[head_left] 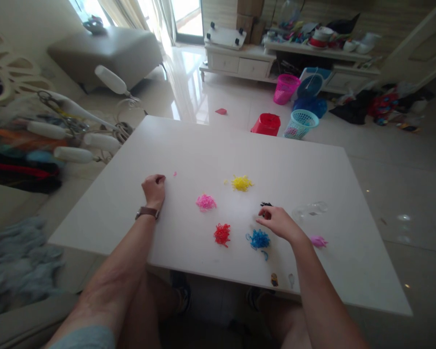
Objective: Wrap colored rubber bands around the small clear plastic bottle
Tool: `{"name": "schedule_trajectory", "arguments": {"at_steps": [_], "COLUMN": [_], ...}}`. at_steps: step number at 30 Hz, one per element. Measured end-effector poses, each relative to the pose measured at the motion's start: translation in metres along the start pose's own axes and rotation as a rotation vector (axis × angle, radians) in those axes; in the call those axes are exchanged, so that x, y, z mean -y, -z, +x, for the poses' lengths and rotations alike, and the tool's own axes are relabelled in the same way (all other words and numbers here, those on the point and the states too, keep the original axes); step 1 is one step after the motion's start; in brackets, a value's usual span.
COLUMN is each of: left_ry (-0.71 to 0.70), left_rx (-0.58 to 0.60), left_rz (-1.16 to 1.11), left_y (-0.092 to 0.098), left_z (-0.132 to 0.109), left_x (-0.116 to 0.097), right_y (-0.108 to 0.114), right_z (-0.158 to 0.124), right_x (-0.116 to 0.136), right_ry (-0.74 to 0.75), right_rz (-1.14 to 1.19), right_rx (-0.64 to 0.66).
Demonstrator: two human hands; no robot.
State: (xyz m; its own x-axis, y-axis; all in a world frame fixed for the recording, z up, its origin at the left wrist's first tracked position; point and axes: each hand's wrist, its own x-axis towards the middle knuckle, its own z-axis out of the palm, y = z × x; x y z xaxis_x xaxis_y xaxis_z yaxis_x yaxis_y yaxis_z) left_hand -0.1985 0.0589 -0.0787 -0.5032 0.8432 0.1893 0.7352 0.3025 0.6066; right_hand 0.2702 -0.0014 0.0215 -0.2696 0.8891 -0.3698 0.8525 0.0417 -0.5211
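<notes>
My left hand (154, 190), a brown watch on its wrist, rests curled into a loose fist on the left of the white table (189, 145). Whatever it may hold is hidden. Beside it lies a tiny pink piece (175, 173). My right hand (276, 222) pinches thumb and fingers together just in front of a black pile (266, 204), partly covering it; what is in the pinch is too small to make out. Around it are piles of small rubber-band-like loops: blue (259, 239), red (222, 234), pink (206, 202) and yellow (241, 183).
Right of my right hand lies a clear plastic bottle (310, 209), with a light purple bundle (319, 241) by my forearm. A small yellow-and-dark figure (274, 279) sits at the near edge. Beyond the table stand a red bin (267, 124) and a light blue basket (301, 123).
</notes>
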Motion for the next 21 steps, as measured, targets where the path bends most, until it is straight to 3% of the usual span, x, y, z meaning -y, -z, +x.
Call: {"name": "schedule_trajectory", "arguments": {"at_steps": [7,13,16,19,21], "left_ry": [-0.008,-0.009,0.09,0.156,0.128], "left_rx": [0.141,0.198,0.22,0.328,0.418], "left_rz": [0.044,0.068,-0.109,-0.314,-0.332], "left_y": [-0.019,-0.007,0.001,0.005,0.007], "left_z": [0.016,0.026,0.013,-0.013,-0.033], "left_x": [-0.043,-0.06,-0.076,-0.098,-0.111], "right_y": [0.005,0.008,0.01,0.011,0.01], "right_z": [0.001,-0.008,-0.012,-0.018,-0.021], "right_x": [0.001,-0.004,-0.001,0.005,0.009], "right_ry": [0.012,0.02,0.038,0.064,0.082], "right_rz": [0.025,0.026,0.025,0.033,0.039], "right_rx": [0.007,-0.018,-0.046,-0.065,-0.065]}}
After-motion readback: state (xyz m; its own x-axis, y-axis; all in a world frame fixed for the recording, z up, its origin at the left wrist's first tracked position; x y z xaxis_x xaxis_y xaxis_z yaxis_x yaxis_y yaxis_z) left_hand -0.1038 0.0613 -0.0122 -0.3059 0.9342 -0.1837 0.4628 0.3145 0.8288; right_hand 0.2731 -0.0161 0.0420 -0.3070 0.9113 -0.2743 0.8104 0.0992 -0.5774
